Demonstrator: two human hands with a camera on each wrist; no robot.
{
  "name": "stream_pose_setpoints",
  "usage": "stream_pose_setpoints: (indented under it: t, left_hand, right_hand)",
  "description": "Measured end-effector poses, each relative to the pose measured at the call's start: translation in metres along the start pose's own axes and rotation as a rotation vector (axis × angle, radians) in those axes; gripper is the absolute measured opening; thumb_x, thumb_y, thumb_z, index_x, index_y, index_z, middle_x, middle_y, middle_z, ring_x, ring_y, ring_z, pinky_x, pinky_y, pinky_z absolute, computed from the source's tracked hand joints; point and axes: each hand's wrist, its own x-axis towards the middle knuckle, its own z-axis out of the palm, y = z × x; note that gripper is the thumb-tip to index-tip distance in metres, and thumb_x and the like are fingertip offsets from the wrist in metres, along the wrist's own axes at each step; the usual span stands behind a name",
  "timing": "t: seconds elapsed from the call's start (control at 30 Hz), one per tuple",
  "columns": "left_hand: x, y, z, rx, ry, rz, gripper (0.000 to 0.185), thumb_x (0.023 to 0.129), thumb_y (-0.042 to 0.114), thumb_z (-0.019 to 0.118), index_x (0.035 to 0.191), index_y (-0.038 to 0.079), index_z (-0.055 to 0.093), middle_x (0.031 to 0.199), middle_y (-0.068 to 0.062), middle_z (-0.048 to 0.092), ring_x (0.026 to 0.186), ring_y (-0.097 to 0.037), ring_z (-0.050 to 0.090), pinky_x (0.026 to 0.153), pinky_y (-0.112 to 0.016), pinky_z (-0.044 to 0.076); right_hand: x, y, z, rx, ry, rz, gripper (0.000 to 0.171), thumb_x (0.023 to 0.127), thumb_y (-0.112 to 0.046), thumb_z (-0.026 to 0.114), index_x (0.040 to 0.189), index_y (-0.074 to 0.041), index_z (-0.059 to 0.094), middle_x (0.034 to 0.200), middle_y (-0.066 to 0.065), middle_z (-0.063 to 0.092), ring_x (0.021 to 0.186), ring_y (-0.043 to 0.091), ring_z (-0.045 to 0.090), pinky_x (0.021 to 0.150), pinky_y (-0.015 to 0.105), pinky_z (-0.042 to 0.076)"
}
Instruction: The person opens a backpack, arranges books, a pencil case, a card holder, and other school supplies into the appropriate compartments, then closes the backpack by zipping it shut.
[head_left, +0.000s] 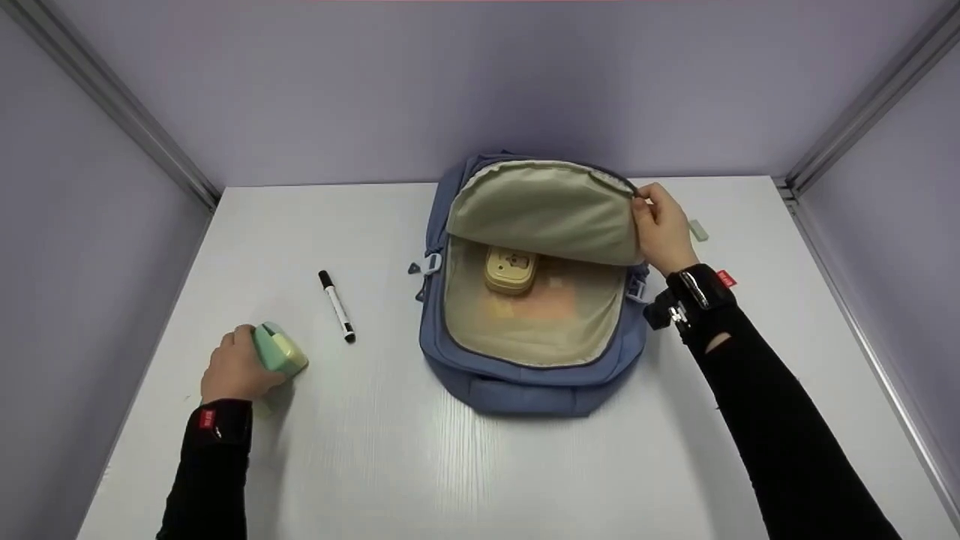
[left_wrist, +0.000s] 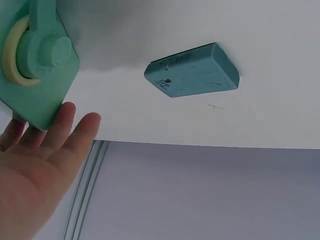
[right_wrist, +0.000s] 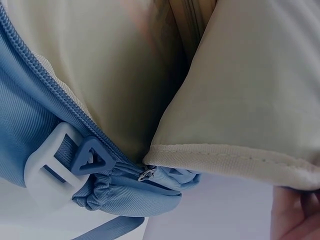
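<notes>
White table [head_left: 480,465], grey booth: backpack [head_left: 525,382] open.
Right hand [head_left: 664,229] pinches flap [head_left: 544,210] up; left hand [head_left: 236,367] grips green tape dispenser [head_left: 279,349], well left of backpack.

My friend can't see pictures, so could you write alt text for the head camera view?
A blue backpack lies open on a white table; the right hand holds its flap up, showing a yellow case inside. The left hand grips a green tape dispenser beside a black marker.
</notes>
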Motion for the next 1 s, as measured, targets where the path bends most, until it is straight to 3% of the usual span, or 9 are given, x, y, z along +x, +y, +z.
stream_pose_setpoints:
  t: [0.1, 0.2, 0.27, 0.37, 0.47, 0.6, 0.7, 0.8, 1.0]
  left_hand:
    - [-0.006, 0.008, -0.005, -0.005, 0.093, 0.013, 0.088, 0.073, 0.021, 0.078, 0.14, -0.012, 0.033, 0.132, -0.039, 0.044, 0.113, -0.054, 0.047, 0.088, -0.066, 0.046]
    - [-0.013, 0.029, -0.014, -0.018, 0.238, 0.095, 0.084, 0.07, 0.018, 0.079, 0.137, -0.011, 0.038, 0.132, -0.038, 0.046, 0.115, -0.055, 0.044, 0.09, -0.066, 0.043]
    - [-0.019, 0.053, -0.019, -0.022, 0.321, 0.176, 0.081, 0.069, 0.014, 0.08, 0.136, -0.01, 0.041, 0.13, -0.036, 0.05, 0.116, -0.054, 0.043, 0.093, -0.066, 0.041]
    - [-0.028, 0.1, -0.022, -0.042, 0.372, 0.296, 0.083, 0.066, 0.016, 0.084, 0.136, -0.006, 0.046, 0.131, -0.031, 0.055, 0.115, -0.049, 0.043, 0.096, -0.062, 0.038]
    - [-0.037, 0.155, -0.015, -0.091, 0.31, 0.411, 0.09, 0.063, 0.022, 0.089, 0.138, -0.001, 0.047, 0.133, -0.025, 0.057, 0.111, -0.042, 0.047, 0.095, -0.056, 0.04]
    - [-0.046, 0.227, 0.006, -0.169, 0.087, 0.535, 0.096, 0.064, 0.02, 0.09, 0.145, 0.003, 0.042, 0.139, -0.02, 0.054, 0.114, -0.036, 0.056, 0.097, -0.048, 0.05]
    - [-0.049, 0.271, 0.025, -0.157, -0.086, 0.598, 0.099, 0.067, 0.015, 0.088, 0.15, 0.003, 0.035, 0.144, -0.019, 0.049, 0.117, -0.034, 0.059, 0.096, -0.044, 0.055]
    - [-0.048, 0.303, 0.043, -0.027, -0.178, 0.665, 0.099, 0.071, 0.016, 0.085, 0.153, 0.005, 0.031, 0.144, -0.02, 0.047, 0.119, -0.034, 0.059, 0.097, -0.044, 0.054]
    - [-0.037, 0.334, 0.077, 0.238, -0.141, 0.84, 0.077, 0.077, 0.01, 0.078, 0.143, 0.016, 0.039, 0.13, -0.017, 0.053, 0.106, -0.033, 0.062, 0.081, -0.042, 0.057]
  right_hand:
    - [0.0, 0.0, 0.001, -0.001, -0.009, 0.009, 0.02, 0.104, -0.015, 0.046, 0.109, 0.003, 0.054, 0.063, -0.013, 0.043, 0.055, -0.002, 0.041, 0.056, 0.019, 0.034]
    - [0.0, 0.0, 0.001, 0.001, -0.005, 0.016, 0.02, 0.104, -0.014, 0.046, 0.108, 0.003, 0.054, 0.063, -0.014, 0.043, 0.056, -0.002, 0.041, 0.057, 0.02, 0.035]
    - [0.0, 0.0, 0.001, 0.005, 0.001, 0.02, 0.02, 0.104, -0.014, 0.046, 0.108, 0.003, 0.055, 0.063, -0.014, 0.044, 0.056, -0.002, 0.042, 0.057, 0.019, 0.035]
    - [0.0, 0.002, 0.001, 0.014, 0.005, 0.018, 0.021, 0.104, -0.015, 0.046, 0.108, 0.004, 0.054, 0.062, -0.013, 0.042, 0.055, -0.002, 0.041, 0.056, 0.019, 0.035]
    - [0.0, 0.003, 0.002, 0.023, 0.009, 0.009, 0.022, 0.104, -0.015, 0.046, 0.108, 0.005, 0.054, 0.062, -0.011, 0.04, 0.054, -0.003, 0.04, 0.055, 0.018, 0.033]
    - [-0.001, 0.003, 0.004, 0.039, 0.019, 0.009, 0.021, 0.104, -0.014, 0.046, 0.107, 0.005, 0.054, 0.062, -0.012, 0.041, 0.054, -0.003, 0.04, 0.055, 0.018, 0.033]
    - [-0.003, 0.001, 0.004, 0.035, 0.016, 0.013, 0.02, 0.104, -0.014, 0.046, 0.108, 0.004, 0.054, 0.061, -0.013, 0.04, 0.054, -0.003, 0.039, 0.055, 0.018, 0.033]
    - [-0.005, -0.002, 0.005, 0.029, 0.014, 0.012, 0.02, 0.104, -0.013, 0.046, 0.108, 0.004, 0.054, 0.06, -0.013, 0.04, 0.053, -0.004, 0.038, 0.054, 0.019, 0.033]
    - [-0.007, -0.003, 0.011, 0.041, 0.024, 0.014, 0.018, 0.104, -0.012, 0.047, 0.107, 0.004, 0.055, 0.062, -0.013, 0.044, 0.055, -0.004, 0.041, 0.056, 0.019, 0.035]
